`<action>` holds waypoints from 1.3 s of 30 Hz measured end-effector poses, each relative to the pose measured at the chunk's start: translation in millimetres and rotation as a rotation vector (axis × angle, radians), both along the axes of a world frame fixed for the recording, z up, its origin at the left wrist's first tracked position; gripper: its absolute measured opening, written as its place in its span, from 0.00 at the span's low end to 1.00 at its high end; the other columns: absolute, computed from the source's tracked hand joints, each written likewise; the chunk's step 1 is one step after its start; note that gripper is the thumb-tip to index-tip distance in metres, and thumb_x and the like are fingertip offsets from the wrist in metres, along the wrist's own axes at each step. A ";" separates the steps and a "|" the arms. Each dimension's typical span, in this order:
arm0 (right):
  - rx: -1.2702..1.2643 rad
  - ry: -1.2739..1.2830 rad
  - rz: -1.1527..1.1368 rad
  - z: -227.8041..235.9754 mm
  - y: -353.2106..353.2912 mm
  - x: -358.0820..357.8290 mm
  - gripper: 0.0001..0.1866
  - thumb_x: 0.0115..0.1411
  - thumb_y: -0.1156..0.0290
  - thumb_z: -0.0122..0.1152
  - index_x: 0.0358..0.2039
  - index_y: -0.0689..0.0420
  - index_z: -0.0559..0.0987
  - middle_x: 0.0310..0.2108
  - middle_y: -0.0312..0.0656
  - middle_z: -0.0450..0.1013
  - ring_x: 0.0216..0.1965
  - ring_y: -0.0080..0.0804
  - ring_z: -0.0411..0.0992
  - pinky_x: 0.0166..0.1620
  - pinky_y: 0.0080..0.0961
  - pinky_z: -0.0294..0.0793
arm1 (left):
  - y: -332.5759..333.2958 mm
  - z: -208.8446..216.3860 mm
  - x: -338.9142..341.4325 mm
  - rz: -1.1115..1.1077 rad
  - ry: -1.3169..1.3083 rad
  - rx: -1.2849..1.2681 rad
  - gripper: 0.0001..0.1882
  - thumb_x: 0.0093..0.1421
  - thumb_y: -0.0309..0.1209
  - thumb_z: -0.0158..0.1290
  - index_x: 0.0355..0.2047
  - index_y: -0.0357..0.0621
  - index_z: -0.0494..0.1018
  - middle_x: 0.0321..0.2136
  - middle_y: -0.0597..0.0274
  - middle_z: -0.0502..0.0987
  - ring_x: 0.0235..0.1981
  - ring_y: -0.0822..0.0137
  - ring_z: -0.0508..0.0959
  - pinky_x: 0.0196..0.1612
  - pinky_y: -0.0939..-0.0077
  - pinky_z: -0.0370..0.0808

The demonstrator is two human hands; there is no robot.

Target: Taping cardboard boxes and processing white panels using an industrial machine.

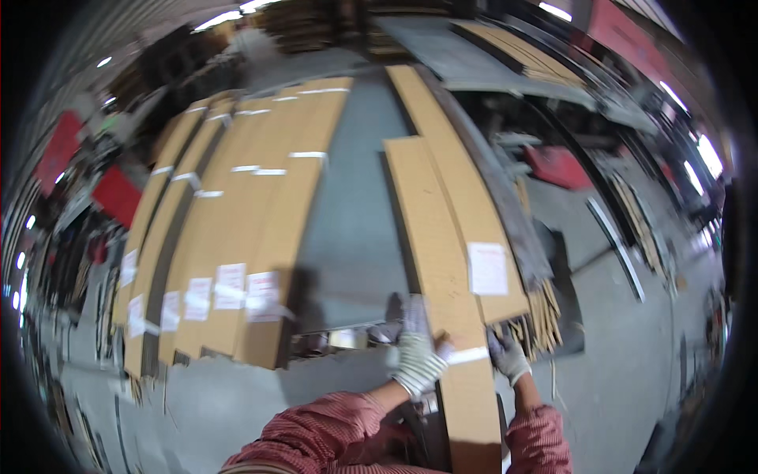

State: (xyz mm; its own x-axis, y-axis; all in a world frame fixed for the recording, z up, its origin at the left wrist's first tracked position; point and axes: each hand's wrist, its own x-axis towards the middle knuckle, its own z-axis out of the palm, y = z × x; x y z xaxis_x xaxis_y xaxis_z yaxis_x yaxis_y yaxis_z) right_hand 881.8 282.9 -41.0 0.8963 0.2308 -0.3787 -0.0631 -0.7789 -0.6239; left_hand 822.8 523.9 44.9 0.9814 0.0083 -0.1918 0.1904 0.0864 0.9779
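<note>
A: Fingers?
B: L hand [420, 359], gloved: thumb on top of the long box [442, 245], fingers along its side. R hand [510, 357], also gloved, at the opp. edge. Both look to be grasping it; fingertips blurred, can't tell how tight.
A: Box vs. table [359, 205]?
B: Over the table's R part, near end jutting past the table's near edge. White strap [467, 355] across it, betw. the hands.
A: Further out?
B: Labelled box [488, 225] just beside, table's R side; row of boxes [264, 209] on table's L part.
A: Step?
B: Prob. steering the long box by its edges. Next move calls for an even two-sided grip, overhang supported.
</note>
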 end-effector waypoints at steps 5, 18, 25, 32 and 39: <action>-0.012 0.484 0.467 154.6 19.9 -31.3 0.25 0.56 0.49 0.57 0.44 0.57 0.76 0.35 0.43 0.76 0.36 0.21 0.70 0.42 0.20 0.68 | -25.1 1.3 -97.9 -0.194 -0.061 0.220 0.42 0.55 0.38 0.54 0.60 0.32 0.44 0.56 0.46 0.59 0.52 0.55 0.64 0.55 0.64 0.59; -0.051 -0.005 0.363 106.7 -10.9 -64.9 0.46 0.44 0.33 0.58 0.49 0.64 0.71 0.46 0.59 0.68 0.48 0.48 0.69 0.49 0.34 0.67 | -47.7 -69.4 -98.2 -0.167 0.068 0.167 0.34 0.55 0.40 0.53 0.53 0.30 0.53 0.46 0.53 0.70 0.49 0.67 0.70 0.48 0.70 0.68; 1.106 0.263 0.454 201.0 70.6 -25.7 0.45 0.49 0.56 0.68 0.61 0.57 0.54 0.41 0.38 0.63 0.35 0.28 0.67 0.40 0.22 0.69 | -1.9 64.7 -19.1 0.151 -0.459 0.203 0.20 0.49 0.28 0.61 0.40 0.41 0.64 0.30 0.66 0.69 0.26 0.78 0.68 0.27 0.82 0.68; 0.298 0.220 0.377 186.9 21.3 38.7 0.22 0.52 0.63 0.65 0.47 0.56 0.75 0.25 0.40 0.75 0.28 0.24 0.71 0.33 0.19 0.71 | 56.1 15.6 -29.3 0.027 -0.060 0.186 0.05 0.54 0.28 0.55 0.23 0.41 0.72 0.18 0.70 0.71 0.21 0.78 0.68 0.26 0.82 0.65; 1.161 0.024 -0.235 -8.0 15.3 -2.3 0.33 0.49 0.51 0.66 0.48 0.61 0.72 0.48 0.42 0.71 0.47 0.28 0.68 0.48 0.26 0.70 | -4.1 -142.3 -9.7 -0.098 0.208 -0.686 0.22 0.51 0.48 0.60 0.34 0.42 0.72 0.23 0.72 0.74 0.20 0.77 0.68 0.26 0.82 0.68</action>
State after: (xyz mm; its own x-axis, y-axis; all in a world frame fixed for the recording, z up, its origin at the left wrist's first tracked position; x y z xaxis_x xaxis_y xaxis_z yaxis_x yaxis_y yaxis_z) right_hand 879.4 298.2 -49.0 0.9582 0.2778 -0.0682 -0.1501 0.2854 -0.9466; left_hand 813.2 519.7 -97.4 0.9139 -0.2668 -0.3058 0.4053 0.6406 0.6522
